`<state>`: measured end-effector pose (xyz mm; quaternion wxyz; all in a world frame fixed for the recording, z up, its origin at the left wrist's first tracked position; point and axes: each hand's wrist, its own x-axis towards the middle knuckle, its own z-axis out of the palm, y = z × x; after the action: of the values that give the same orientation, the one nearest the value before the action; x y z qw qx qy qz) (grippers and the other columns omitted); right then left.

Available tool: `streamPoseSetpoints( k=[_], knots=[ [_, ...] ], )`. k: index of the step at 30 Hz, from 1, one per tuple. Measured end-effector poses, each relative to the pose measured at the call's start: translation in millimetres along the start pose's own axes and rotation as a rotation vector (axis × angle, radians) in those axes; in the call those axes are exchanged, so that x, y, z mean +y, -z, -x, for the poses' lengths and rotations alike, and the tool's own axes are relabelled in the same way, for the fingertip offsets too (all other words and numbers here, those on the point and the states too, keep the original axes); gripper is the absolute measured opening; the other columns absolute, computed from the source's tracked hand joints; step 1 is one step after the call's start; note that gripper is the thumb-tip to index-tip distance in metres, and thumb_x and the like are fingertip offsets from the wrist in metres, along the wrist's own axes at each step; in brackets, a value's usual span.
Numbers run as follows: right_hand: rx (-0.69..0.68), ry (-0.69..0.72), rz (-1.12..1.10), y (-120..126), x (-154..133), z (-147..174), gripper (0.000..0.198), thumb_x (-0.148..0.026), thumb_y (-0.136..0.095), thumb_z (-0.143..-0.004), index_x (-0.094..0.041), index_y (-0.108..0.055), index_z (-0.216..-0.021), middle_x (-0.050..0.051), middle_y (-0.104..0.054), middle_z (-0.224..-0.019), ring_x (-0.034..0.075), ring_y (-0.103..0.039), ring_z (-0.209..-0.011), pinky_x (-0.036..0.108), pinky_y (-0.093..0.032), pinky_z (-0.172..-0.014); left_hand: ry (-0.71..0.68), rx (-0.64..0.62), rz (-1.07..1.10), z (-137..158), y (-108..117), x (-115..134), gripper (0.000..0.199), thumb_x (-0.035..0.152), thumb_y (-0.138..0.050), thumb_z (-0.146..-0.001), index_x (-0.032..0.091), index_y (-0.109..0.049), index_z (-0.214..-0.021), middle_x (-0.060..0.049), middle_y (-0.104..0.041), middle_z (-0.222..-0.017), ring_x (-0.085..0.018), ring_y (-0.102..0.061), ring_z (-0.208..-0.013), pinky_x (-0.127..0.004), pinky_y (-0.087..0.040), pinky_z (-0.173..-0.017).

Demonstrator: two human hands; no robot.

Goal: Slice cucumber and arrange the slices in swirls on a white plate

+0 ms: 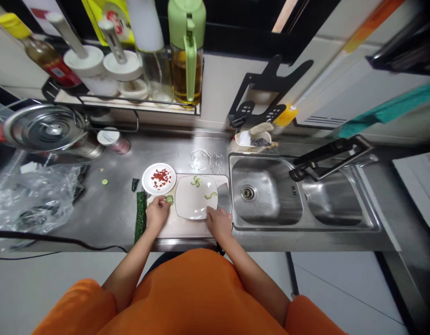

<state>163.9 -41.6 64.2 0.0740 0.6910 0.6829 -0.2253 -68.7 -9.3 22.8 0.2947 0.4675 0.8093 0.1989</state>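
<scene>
My left hand (157, 215) is closed in a pinch at some thin cucumber slices (169, 199) by the left side of a square white plate (189, 204). With its fingers bent at the plate's lower right corner, my right hand (219, 224) grips the rim. Curled cucumber slices (195, 182) lie on the plate in two small groups. Under the plate is a pale cutting board (183, 230). A knife (225, 199) lies on the board, right of the plate, partly covered by my right hand. Left of my left hand rests a long piece of cucumber (140, 216).
A round white plate (147, 182) holds chopped red pieces. A cucumber end (135, 184) and a small slice (105, 182) lie on the steel counter. A plastic bag (50, 200) and lidded pot (47, 130) stand left; a double sink (271, 214) is right. Seasoning bottles line a shelf (131, 106).
</scene>
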Motion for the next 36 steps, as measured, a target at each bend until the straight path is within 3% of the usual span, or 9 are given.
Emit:
streamPoseSetpoints(
  k=[7, 12, 19, 24, 28, 32, 36],
  knots=[
    [-0.026, 0.023, 0.022, 2, -3, -3, 0.030, -0.028, -0.035, -0.095, -0.027, -0.058, -0.114, 0.005, -0.068, -0.097, 0.021, -0.050, -0.099, 0.031, -0.027, -0.076, 0.082, 0.016, 0.004, -2, 8, -2, 0.025, 0.035, -0.056, -0.073, 0.022, -0.066, -0.091, -0.001, -0.069, -0.078, -0.017, -0.062, -0.074, -0.026, -0.043, -0.072],
    [-0.012, 0.039, 0.004, 1, -4, -4, 0.030, -0.028, -0.035, -0.095, -0.027, -0.059, -0.114, 0.004, -0.069, -0.097, 0.022, -0.050, -0.099, 0.031, -0.027, -0.075, 0.019, -0.046, -0.146, 0, 10, -1, 0.027, 0.046, -0.058, -0.073, 0.023, -0.066, -0.084, -0.003, -0.069, -0.082, -0.020, -0.061, -0.075, -0.028, -0.041, -0.068],
    [-0.030, 0.034, 0.000, 7, -7, -4, 0.030, -0.028, -0.035, -0.095, -0.026, -0.060, -0.112, 0.005, -0.068, -0.097, 0.022, -0.050, -0.099, 0.030, -0.028, -0.075, -0.008, -0.079, -0.195, 0, 8, 0, 0.022, 0.041, -0.054, -0.075, 0.023, -0.065, -0.075, -0.002, -0.067, -0.074, -0.018, -0.059, -0.067, -0.026, -0.038, -0.062],
    [-0.041, 0.035, -0.031, 9, -7, -4, 0.029, -0.026, -0.036, -0.094, -0.025, -0.063, -0.106, 0.004, -0.068, -0.096, 0.022, -0.051, -0.098, 0.030, -0.028, -0.074, 0.020, -0.093, -0.048, 1, 16, 5, 0.022, 0.042, -0.057, -0.072, 0.021, -0.065, -0.070, 0.001, -0.065, -0.067, -0.015, -0.058, -0.065, -0.023, -0.038, -0.062],
    [-0.026, 0.074, -0.102, 4, -6, -7, 0.027, -0.026, -0.039, -0.092, -0.025, -0.065, -0.102, 0.003, -0.069, -0.093, 0.022, -0.051, -0.098, 0.030, -0.029, -0.074, 0.063, -0.137, 0.203, -2, 23, 9, 0.028, 0.046, -0.062, -0.067, 0.018, -0.063, -0.071, 0.003, -0.061, -0.063, -0.011, -0.052, -0.057, -0.021, -0.037, -0.058],
    [0.033, 0.127, -0.212, 0, -7, -14, 0.027, -0.023, -0.042, -0.090, -0.021, -0.066, -0.103, 0.006, -0.069, -0.091, 0.021, -0.053, -0.094, 0.030, -0.032, -0.079, 0.070, -0.268, 0.467, -5, 23, 17, 0.033, 0.044, -0.068, -0.061, 0.015, -0.062, -0.077, 0.004, -0.059, -0.060, -0.008, -0.048, -0.052, -0.020, -0.034, -0.052],
    [0.148, 0.219, -0.421, 2, -11, -25, 0.027, -0.022, -0.044, -0.088, -0.018, -0.068, -0.100, 0.007, -0.069, -0.091, 0.019, -0.057, -0.090, 0.032, -0.034, -0.089, 0.029, -0.460, 0.559, -3, 15, 35, 0.029, 0.038, -0.069, -0.059, 0.015, -0.061, -0.074, 0.002, -0.062, -0.064, -0.009, -0.051, -0.056, -0.020, -0.037, -0.057]
  ],
)
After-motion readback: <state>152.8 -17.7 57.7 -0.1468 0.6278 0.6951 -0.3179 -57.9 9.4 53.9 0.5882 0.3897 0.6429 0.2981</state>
